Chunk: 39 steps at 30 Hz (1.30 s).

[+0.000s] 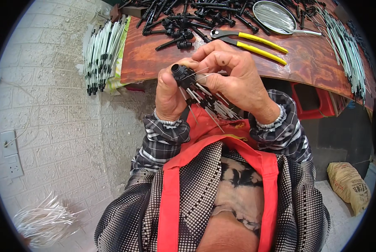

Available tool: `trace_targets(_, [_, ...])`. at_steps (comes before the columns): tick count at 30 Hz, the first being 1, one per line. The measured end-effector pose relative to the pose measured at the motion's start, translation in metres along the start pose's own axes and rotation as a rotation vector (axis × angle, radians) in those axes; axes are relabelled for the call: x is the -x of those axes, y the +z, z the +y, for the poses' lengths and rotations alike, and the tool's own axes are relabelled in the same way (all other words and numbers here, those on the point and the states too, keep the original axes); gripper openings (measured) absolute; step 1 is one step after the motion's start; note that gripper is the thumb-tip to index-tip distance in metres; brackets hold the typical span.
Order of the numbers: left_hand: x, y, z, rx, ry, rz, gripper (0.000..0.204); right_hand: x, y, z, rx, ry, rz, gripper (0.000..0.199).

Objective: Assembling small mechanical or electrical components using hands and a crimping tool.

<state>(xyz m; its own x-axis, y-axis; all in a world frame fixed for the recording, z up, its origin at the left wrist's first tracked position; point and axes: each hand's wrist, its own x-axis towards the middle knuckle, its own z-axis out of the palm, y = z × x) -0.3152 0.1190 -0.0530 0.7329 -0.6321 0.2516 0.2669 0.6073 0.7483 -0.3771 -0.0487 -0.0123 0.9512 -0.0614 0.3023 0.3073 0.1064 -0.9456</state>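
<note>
Close to the table's front edge, my left hand (170,94) is closed around a bundle of thin white tubes (205,98) with black parts among them. A black ribbed plastic fitting (182,73) with a round open end sits at the bundle's upper end. Fingers and thumb of my right hand (240,80) pinch a thin pale strand (201,77) beside the fitting; part of it is hidden by the fingers. The lower tubes fan out over my red apron (209,130). Just beyond my right hand lie cutting pliers (259,49) with yellow handles.
Black plastic fittings (184,25) cover the back of the brown table (141,63). A round dish (261,6) holds clear strands. Bundles of white tubes stand at the left (104,56) and right (347,52). Below are a red stool (312,101), a sack (348,185) and white strands (47,222).
</note>
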Motion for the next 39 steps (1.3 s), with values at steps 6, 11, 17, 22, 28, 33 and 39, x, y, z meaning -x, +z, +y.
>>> trace_targets(6, [-0.001, 0.004, -0.002, -0.066, -0.028, 0.029, 0.067, -0.003, -0.004, -0.003, -0.075, -0.002, -0.026, 0.004])
trace_targets(11, [-0.004, 0.005, 0.0, -0.042, -0.081, -0.058, 0.066, -0.004, -0.006, -0.002, -0.27, 0.115, -0.05, 0.005])
trace_targets(17, [-0.005, 0.008, 0.0, -0.067, -0.04, -0.021, 0.063, -0.003, -0.005, 0.006, -0.33, 0.129, -0.051, 0.007])
trace_targets(22, [-0.006, 0.01, 0.001, -0.059, -0.041, -0.002, 0.061, 0.008, -0.007, 0.016, -0.198, 0.057, 0.042, 0.006])
trace_targets(28, [-0.009, 0.001, 0.001, -0.043, -0.013, 0.003, 0.059, 0.023, -0.003, 0.007, 0.147, -0.021, 0.127, 0.013])
trace_targets(33, [-0.008, 0.004, 0.0, -0.069, 0.008, 0.009, 0.058, 0.026, 0.004, 0.0, 0.51, -0.143, 0.158, 0.015])
trace_targets(39, [-0.008, 0.008, 0.0, -0.02, -0.005, -0.002, 0.057, 0.033, 0.015, 0.007, 0.521, -0.125, 0.243, 0.013])
